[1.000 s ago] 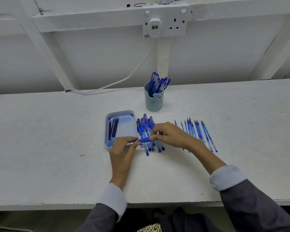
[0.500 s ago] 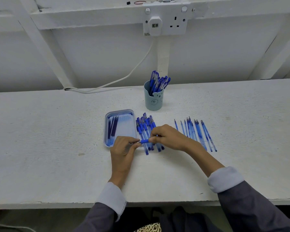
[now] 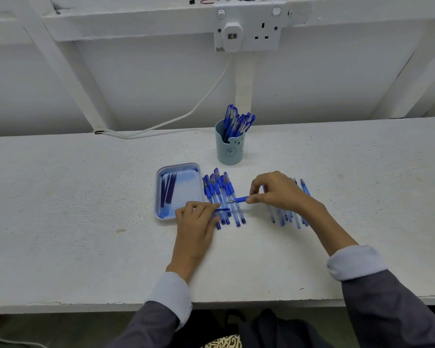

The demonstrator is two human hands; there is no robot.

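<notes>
The fingers (image 3: 256, 198) of the right hand (image 3: 279, 194) pinch a blue front piece (image 3: 240, 199) of a pen, with its metal tip pointing toward the tray (image 3: 178, 166). The left hand (image 3: 196, 219) has its fingers closed on a thin dark refill (image 3: 222, 210), just right of the tray's near corner. The two parts are held apart, so I judge the refill is meant for the tray, where other refills (image 3: 168, 194) lie. Whole pens (image 3: 220, 194) lie beside the tray, and clear barrels (image 3: 282, 219) lie further right.

The pens (image 3: 217, 192) are blue with clear barrels, the tray (image 3: 186, 197) pale blue, the cup (image 3: 227, 153) grey-blue with a drawn face, perhaps a bear's.
</notes>
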